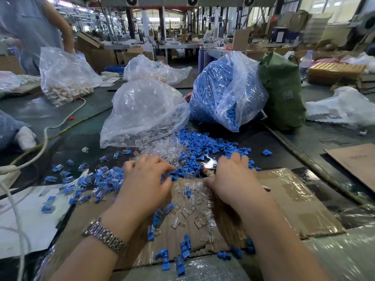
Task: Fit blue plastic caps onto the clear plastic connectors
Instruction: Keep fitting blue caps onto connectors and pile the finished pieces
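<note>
Both hands are being held palm-down over a cardboard sheet (284, 199) lying on the table (324, 138). The left hand (145, 177) is being lowered with fingers curled toward the loose parts; whether anything is being pinched cannot be told. The right hand (231, 175) is being spread across the far edge of the cardboard, its fingers reaching into a heap of blue caps (205, 145); its grip cannot be told either. Clear connectors (194, 211) are lying scattered on the cardboard between the 2 hands, and more are spilling from a clear bag (144, 110) behind them. A bag of caps (225, 88) is standing to the right of that bag. Capped connectors (101, 179) are being gathered in a pile left of the left hand. A metal watch (104, 236) is being worn on the left wrist.
</note>
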`<state>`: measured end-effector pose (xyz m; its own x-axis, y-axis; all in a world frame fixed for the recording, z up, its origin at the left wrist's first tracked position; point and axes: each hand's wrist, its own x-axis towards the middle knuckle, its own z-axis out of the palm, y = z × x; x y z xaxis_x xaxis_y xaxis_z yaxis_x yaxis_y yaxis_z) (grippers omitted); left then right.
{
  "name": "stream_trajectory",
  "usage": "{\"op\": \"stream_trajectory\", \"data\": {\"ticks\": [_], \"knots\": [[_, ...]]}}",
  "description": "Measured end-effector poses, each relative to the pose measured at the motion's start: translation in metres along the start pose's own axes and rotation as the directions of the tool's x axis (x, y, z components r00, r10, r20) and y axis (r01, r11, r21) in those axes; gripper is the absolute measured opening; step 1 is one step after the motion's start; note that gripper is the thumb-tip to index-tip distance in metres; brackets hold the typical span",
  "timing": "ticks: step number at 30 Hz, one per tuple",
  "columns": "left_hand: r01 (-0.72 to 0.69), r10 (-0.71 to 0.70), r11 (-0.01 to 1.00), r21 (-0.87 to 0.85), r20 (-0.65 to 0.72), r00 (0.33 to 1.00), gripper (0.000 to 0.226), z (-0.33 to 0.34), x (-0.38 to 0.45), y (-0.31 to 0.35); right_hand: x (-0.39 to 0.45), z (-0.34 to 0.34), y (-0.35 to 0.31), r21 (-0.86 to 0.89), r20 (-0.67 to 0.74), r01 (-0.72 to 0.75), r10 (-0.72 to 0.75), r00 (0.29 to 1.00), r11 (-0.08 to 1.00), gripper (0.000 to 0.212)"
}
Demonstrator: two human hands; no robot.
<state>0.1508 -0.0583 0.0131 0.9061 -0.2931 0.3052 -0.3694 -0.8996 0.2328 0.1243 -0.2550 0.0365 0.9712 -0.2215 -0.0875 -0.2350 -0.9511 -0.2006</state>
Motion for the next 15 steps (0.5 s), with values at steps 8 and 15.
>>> {"op": "stream_trajectory", "data": {"ticks": [8,15], "knots": [[-0.036,0.035,0.998,0.047,0.026,0.999,0.015,0.014,0.005,0.003,-0.009,-0.001,-0.026,0.079,-0.017,0.319,-0.319,0.948,0.944,0.023],[-0.037,0.038,0.999,-0.024,0.033,0.999,0.008,0.016,0.008,0.000,-0.012,0.009,-0.035,-0.107,-0.036,0.337,-0.343,0.939,0.935,0.024]]}}
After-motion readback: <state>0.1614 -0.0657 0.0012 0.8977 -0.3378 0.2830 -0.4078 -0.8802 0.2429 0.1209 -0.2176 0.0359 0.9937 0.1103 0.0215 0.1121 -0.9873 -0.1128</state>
